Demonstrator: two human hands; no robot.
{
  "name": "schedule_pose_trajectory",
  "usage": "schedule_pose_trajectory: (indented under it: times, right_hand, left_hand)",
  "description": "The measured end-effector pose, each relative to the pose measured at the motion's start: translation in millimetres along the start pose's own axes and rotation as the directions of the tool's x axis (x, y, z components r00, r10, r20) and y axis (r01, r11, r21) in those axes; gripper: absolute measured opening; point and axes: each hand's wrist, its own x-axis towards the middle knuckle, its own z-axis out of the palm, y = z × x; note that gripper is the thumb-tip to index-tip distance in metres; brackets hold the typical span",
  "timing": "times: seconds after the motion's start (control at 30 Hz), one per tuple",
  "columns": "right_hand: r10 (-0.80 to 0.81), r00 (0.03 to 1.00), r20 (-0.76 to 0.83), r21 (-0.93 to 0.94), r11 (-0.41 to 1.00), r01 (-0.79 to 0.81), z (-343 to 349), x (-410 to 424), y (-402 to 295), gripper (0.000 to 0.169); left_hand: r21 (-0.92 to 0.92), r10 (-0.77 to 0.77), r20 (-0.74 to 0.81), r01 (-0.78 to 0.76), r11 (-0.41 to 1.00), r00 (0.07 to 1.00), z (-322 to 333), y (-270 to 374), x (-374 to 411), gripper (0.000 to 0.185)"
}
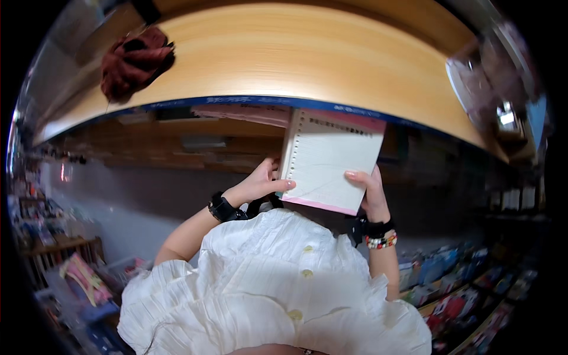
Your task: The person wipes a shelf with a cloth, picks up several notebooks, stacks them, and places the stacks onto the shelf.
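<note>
Both hands grip a white stack of loose-leaf paper (333, 155) with pink bands at its top and bottom and a row of punched holes down the left side. My left hand (268, 179) holds its lower left edge, thumb on the front and fingers behind. At the lower right, my right hand (372, 191) has its thumb flat on the front sheet; its other fingers are mostly hidden. The stack's top reaches the blue front edge of the shelf (270, 101). Pink packs (244, 114) lie just left of it, under that edge.
A wooden shelf board (293, 53) spans the top, with a dark red cloth item (135, 64) at its left. Below it runs a lower wooden shelf (177, 148). Packed goods line racks at lower right (443, 284). A pink patterned item (86, 279) lies at lower left.
</note>
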Motion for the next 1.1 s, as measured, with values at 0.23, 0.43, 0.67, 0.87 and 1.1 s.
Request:
schedule_pose_trajectory:
  times: [0.23,0.43,0.67,0.87,1.1]
  right_hand:
    - [-0.087,0.992,0.097,-0.01,0.996,0.088,-3,0,-14,0.051]
    - [-0.161,0.98,0.113,-0.036,0.985,0.166,-17,22,23,0.063]
    - [-0.279,0.96,0.026,-0.316,0.909,0.272,-1,11,39,0.092]
    - [-0.291,0.954,0.075,-0.387,0.873,0.296,-1,7,40,0.097]
    - [-0.329,0.941,0.085,-0.395,0.855,0.335,-1,8,43,0.094]
  left_hand:
    - [-0.028,-0.103,-0.056,0.102,0.994,0.993,7,0,-6,0.065]
    - [-0.107,-0.195,-0.135,0.181,0.978,0.972,0,0,-3,0.063]
    - [0.157,-0.231,-0.156,0.255,0.954,0.96,-32,0,-15,0.072]
    - [0.136,-0.218,-0.156,0.239,0.961,0.963,-40,-8,-18,0.082]
    - [0.083,-0.191,-0.144,0.204,0.976,0.971,-34,-7,-19,0.085]
